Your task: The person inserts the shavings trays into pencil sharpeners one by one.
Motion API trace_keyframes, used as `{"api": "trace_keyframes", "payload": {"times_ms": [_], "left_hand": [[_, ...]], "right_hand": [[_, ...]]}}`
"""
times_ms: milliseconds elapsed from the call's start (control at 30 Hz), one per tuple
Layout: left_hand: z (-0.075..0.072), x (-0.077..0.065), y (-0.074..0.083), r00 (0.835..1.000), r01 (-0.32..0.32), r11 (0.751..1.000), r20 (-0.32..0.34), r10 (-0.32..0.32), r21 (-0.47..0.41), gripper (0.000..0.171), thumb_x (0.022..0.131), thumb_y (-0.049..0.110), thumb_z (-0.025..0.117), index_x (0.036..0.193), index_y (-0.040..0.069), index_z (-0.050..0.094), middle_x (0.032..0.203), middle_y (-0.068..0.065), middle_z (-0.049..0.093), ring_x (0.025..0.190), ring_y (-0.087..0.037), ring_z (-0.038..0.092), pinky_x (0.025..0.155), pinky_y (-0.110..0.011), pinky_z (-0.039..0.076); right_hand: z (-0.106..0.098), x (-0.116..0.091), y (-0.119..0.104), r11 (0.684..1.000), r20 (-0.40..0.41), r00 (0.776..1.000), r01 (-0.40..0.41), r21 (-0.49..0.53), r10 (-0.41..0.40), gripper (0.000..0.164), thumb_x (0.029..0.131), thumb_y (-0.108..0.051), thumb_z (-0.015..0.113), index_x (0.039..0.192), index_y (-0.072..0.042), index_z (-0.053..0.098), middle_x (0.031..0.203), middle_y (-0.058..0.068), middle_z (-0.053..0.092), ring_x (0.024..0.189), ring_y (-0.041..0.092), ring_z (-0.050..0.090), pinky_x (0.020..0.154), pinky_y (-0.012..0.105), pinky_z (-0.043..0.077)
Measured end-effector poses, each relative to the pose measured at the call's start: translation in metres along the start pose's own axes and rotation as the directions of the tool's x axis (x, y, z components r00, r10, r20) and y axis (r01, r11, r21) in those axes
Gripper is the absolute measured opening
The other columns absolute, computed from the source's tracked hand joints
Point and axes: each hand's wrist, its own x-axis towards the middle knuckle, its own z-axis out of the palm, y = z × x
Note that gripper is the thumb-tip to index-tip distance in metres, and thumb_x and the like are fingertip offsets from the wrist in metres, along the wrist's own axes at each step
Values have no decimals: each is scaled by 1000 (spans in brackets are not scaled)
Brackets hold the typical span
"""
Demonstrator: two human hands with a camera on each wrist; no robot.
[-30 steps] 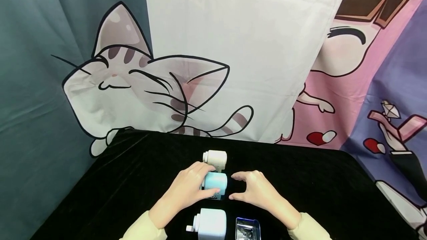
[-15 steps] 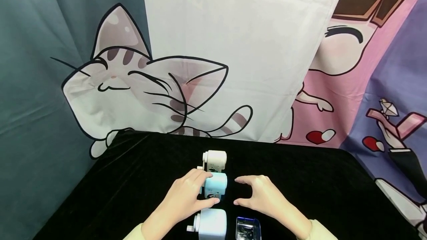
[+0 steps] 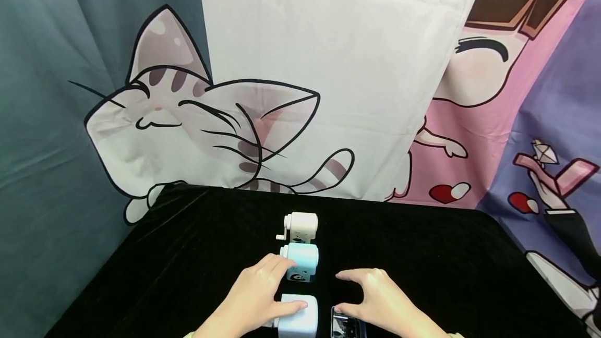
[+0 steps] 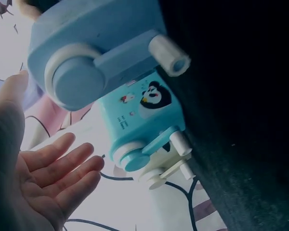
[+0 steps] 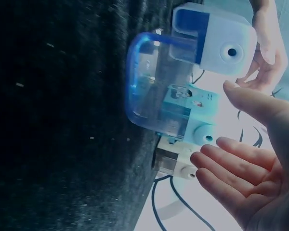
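Note:
Three crank pencil sharpeners stand in a row on the black cloth. Farthest is a cream sharpener (image 3: 304, 224), then a teal sharpener (image 3: 304, 257) with a panda print, and nearest a light blue sharpener (image 3: 300, 321). My left hand (image 3: 257, 291) is spread at the crank side of the two nearer ones; its fingers overlap the teal one and its thumb the light blue one in the head view. My right hand (image 3: 379, 296) holds nothing, fingers and thumb apart. Below its thumb lies a clear blue-rimmed shavings drawer (image 5: 132, 79), right of the light blue sharpener.
Black cloth (image 3: 436, 254) covers the table and extends to both sides of the sharpeners. Behind it hangs a curtain (image 3: 375, 67) printed with a cartoon cat. The cranks, such as the light blue one (image 4: 168, 55), stick out on the left.
Both hands have drawn back toward me. The left hand has left the teal sharpener for the light blue one, baring the cream sharpener's crank. The right hand now overlaps the clear drawer.

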Motion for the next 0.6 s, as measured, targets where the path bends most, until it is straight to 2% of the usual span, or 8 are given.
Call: {"api": "trace_keyframes", "payload": {"times_ms": [267, 367, 500, 600], "left_hand": [[2, -12, 4, 999, 7, 999, 46, -5, -42, 65, 75, 68, 54, 108, 12, 57, 101, 3, 58, 86, -7, 51, 68, -23, 50], [3, -16, 7, 996, 24, 998, 88, -19, -60, 68, 73, 70, 54, 108, 11, 57, 102, 2, 57, 85, -8, 51, 66, -23, 50], [5, -20, 10, 990, 38, 996, 136, -27, -79, 72, 70, 72, 56, 109, 11, 57, 104, 2, 57, 90, -10, 50, 67, -25, 50], [7, -23, 10, 993, 14, 996, 120, -4, -83, 70, 69, 69, 60, 109, 12, 56, 103, 2, 58, 91, -9, 50, 67, -24, 49]], "right_hand": [[-1, -17, 2, 996, 98, 993, -66, 59, 60, 59, 77, -57, 61, 113, -11, 61, 109, 3, 65, 97, 16, 59, 78, 39, 51], [1, -23, 1, 992, 126, 988, -98, 82, 87, 62, 75, -59, 61, 113, -10, 60, 108, 3, 64, 96, 15, 58, 77, 40, 51], [4, -28, 2, 986, 161, 982, -120, 116, 100, 61, 74, -56, 65, 113, -9, 60, 107, 4, 64, 93, 12, 58, 76, 41, 51], [6, -30, 4, 984, 175, 980, -123, 133, 98, 60, 74, -53, 67, 113, -9, 59, 106, 5, 64, 92, 11, 57, 75, 42, 51]]}}
